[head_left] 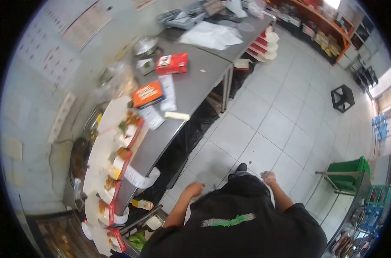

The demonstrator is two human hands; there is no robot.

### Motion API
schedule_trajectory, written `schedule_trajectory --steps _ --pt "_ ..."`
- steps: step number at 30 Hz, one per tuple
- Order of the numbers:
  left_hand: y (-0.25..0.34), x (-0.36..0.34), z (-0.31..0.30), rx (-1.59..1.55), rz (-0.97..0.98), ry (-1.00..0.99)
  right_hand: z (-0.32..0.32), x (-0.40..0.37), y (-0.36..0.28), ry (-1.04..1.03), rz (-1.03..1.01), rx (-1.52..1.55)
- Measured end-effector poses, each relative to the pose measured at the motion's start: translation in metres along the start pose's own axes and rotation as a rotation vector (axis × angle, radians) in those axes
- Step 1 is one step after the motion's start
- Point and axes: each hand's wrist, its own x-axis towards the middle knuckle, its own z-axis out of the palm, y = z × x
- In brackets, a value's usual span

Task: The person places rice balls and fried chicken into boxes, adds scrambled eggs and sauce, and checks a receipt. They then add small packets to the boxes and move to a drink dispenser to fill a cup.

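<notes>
My left hand point(195, 189) hangs over the floor beside the steel table, its fingers curled in with nothing visible in them. My right hand point(268, 177) hangs on the other side of my body, seemingly in a clear glove; its fingers are too blurred to read. Neither hand touches the table. Nearest the left hand, a paper slip point(141, 177) curls over the table edge. Along the table stand several open boxes with red sides point(121, 170), holding fried-looking food and white tubs. Farther along lie an orange box point(147, 93) and a red box point(172, 63).
The steel table point(200, 84) runs along the wall, with a white plastic sheet point(212, 35) and a metal pot point(145, 46) on it. On the tiled floor point(264, 124) stand a black stool point(342, 98) and a green bin point(348, 174). A crate point(379, 195) stands at right.
</notes>
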Motion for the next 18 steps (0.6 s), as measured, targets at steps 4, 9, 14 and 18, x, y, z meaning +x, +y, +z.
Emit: schedule_trajectory --steps 4,9,14,18 --pt "0.144 0.077 -0.152 -0.047 0.228 0.299 -0.052 -0.004 0.117 0.088 0.211 0.172" --pt "0.272 0.13 -0.266 -0.258 0.51 0.648 -0.117 0.043 0.202 0.044 0.534 0.326" --pt "0.297 0.213 -0.328 -0.212 0.568 0.666 -0.099 0.152 0.263 0.162 0.477 0.443" --pt "0.308 0.328 -0.43 -0.396 0.541 0.754 -0.213 0.193 0.21 0.139 0.475 0.629"
